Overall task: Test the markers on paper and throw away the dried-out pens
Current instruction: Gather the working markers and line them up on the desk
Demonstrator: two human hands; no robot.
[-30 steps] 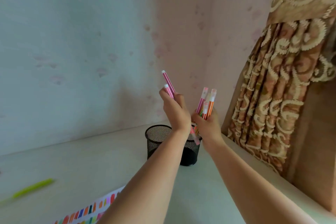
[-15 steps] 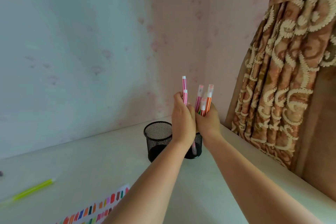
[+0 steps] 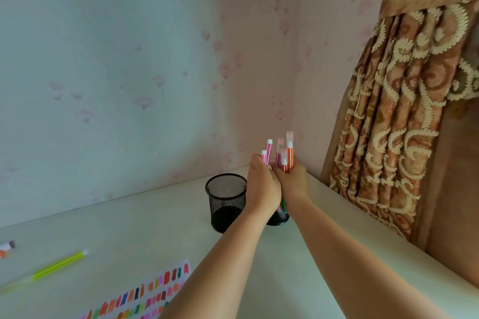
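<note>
A pale desk (image 3: 129, 228) fills a room corner, with flowered wallpaper (image 3: 129, 59) behind it and a heavy patterned curtain (image 3: 401, 111) hanging off its right edge.

Nearest, at the bottom, lies the sheet of paper (image 3: 145, 295), covered in rows of colour strokes. To its left a green marker (image 3: 59, 264) lies loose on the desk. Farther left, at the frame edge, is the end of another marker (image 3: 6, 247) with a grey tip.

Beyond the paper, both arms reach toward the far right corner. The left hand (image 3: 263, 184) is closed round two pink markers (image 3: 267, 154), held upright. The right hand (image 3: 293, 181), touching it, grips a bunch of markers (image 3: 287, 155), orange and pink, also upright. Just left of the hands stands a black mesh cup (image 3: 225, 202) with no pens showing in it. A second cup (image 3: 278, 217) sits under the hands and is mostly hidden, though marker ends show through its mesh.

The main risk is mixing. With the two fists pressed together, a marker passed across could end up in the wrong bunch, and a dry pen would then be kept as good. The right hand's bunch is full, so one marker could slip, drop onto the desk and roll off the close right edge behind the curtain. A wrist lowered carelessly could tip either light cup. The loose green marker looks free to roll and could be overlooked.
</note>
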